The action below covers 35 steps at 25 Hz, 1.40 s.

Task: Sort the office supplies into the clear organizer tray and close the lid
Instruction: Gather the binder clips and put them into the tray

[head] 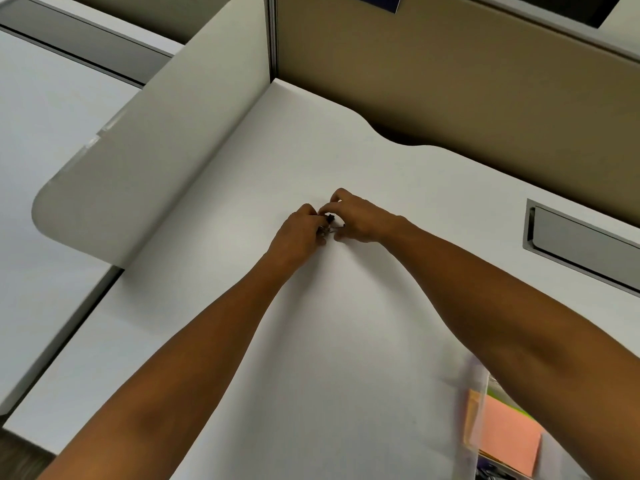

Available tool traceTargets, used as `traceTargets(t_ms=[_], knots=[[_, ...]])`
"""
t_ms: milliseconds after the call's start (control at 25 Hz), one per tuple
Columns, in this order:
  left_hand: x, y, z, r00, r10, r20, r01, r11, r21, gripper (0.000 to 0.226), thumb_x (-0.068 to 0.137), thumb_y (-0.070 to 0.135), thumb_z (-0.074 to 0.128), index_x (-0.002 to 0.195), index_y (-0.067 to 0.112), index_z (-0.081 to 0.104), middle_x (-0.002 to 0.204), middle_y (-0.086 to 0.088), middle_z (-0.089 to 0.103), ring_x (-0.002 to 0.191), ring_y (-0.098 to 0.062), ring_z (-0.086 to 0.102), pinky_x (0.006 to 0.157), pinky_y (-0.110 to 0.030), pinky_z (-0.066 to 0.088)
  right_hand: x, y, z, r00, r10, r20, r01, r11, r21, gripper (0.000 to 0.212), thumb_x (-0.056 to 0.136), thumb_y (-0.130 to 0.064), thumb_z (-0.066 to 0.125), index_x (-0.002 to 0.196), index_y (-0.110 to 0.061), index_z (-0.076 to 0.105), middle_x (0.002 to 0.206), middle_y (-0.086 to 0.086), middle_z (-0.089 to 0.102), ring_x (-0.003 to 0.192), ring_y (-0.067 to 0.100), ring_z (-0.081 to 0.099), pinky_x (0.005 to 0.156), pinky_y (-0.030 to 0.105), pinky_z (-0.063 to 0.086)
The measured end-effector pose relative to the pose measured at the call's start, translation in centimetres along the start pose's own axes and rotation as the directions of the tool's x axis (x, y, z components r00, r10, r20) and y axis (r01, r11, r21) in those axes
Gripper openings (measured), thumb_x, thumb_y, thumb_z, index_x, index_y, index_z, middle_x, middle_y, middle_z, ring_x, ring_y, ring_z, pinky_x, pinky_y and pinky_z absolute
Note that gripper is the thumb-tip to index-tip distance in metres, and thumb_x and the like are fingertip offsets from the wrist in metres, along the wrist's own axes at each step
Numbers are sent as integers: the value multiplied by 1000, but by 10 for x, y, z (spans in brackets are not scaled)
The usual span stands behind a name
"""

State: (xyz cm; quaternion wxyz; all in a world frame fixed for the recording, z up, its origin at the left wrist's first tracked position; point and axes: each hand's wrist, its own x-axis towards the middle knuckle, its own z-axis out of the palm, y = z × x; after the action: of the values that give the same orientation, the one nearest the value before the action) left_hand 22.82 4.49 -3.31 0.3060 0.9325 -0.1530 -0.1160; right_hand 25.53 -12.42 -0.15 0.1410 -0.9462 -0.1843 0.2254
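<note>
Far out on the white desk (346, 323), left hand (301, 230) and right hand (360, 220) pinch small dark binder clips (329, 223) together; gathering them securely looks wise before carrying them to the clear organizer tray (474, 410) at lower right.

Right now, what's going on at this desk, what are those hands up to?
A person is reaching across a white desk with both hands together near its middle. The left hand and right hand are pinching a few small binder clips, black with silver wire handles, apparently gathering them up. At the near right corner sits the clear organizer tray, blurred, with pink sticky notes in it already. The tray's lid cannot be made out in this view.
</note>
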Motion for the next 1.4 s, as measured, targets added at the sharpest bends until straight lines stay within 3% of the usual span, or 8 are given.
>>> traceTargets(t_ms=[80, 160, 360, 600, 760, 960, 1200, 1400], knots=[[-2, 2, 0, 1000, 10, -13, -10, 1000, -5, 18, 87, 16, 64, 105, 13, 65, 101, -4, 53, 85, -21, 55, 68, -21, 38, -2, 1, 2, 999, -7, -37, 8, 1000, 13, 37, 83, -10, 73, 118, -17, 62, 120, 4, 48, 91, 17, 52, 77, 26, 41], [-4, 2, 2, 999, 23, -24, -21, 998, 61, 9, 88, 14, 60, 96, 12, 63, 93, -4, 51, 79, -24, 55, 64, -25, 38, -5, 1, 5, 999, 7, -47, -7, 1000, 7, 23, 84, -15, 72, 106, -16, 65, 113, 4, 52, 92, 18, 56, 78, 29, 45], [-9, 4, 4, 998, 31, -46, -25, 993, 112, 5, 88, 9, 52, 87, 7, 56, 88, -10, 56, 77, -27, 54, 64, -34, 43, -12, -3, 16, 992, 86, -93, -85, 996, 21, 16, 88, -19, 65, 103, -15, 66, 109, 4, 55, 97, 21, 56, 80, 30, 46], [-24, 4, -2, 990, -48, -129, 42, 998, -43, 20, 81, -1, 39, 90, 16, 44, 90, -4, 50, 75, -23, 48, 61, -30, 35, -23, -14, 29, 970, 191, -149, -189, 982, 29, 19, 85, -15, 63, 103, -11, 62, 110, 9, 52, 92, 28, 57, 76, 34, 46], [-32, 0, 0, 978, -156, -138, 113, 954, -276, 20, 82, -2, 45, 89, 16, 48, 84, -4, 57, 72, -22, 51, 62, -33, 43, -32, -22, 38, 952, 252, -173, -262, 965, -33, 22, 82, -14, 63, 102, -6, 58, 107, 12, 51, 85, 34, 57, 64, 33, 41], [-47, 9, -5, 931, -360, -57, 237, 717, -656, 27, 88, 7, 50, 107, 21, 64, 92, 0, 64, 74, -17, 70, 70, -25, 55, -51, -27, 50, 944, 259, -203, -270, 962, -30, 25, 82, -9, 61, 106, -6, 53, 108, 13, 49, 88, 34, 52, 64, 34, 39], [-61, 19, 0, 867, -476, 149, 337, 339, -878, 19, 85, 3, 55, 91, 9, 72, 92, -9, 68, 79, -21, 66, 81, -31, 57, -65, -32, 62, 924, 287, -253, -305, 952, -34, 15, 87, -4, 56, 102, -2, 57, 109, 15, 48, 86, 32, 51, 66, 38, 49], [-72, 23, 2, 845, -521, 121, 274, 228, -934, 14, 85, 10, 67, 99, 8, 65, 88, -8, 63, 73, -20, 59, 71, -29, 53, -85, -43, 67, 952, 185, -245, -227, 962, -155, 17, 86, 1, 53, 101, -5, 49, 101, 13, 52, 87, 33, 52, 58, 36, 35]])
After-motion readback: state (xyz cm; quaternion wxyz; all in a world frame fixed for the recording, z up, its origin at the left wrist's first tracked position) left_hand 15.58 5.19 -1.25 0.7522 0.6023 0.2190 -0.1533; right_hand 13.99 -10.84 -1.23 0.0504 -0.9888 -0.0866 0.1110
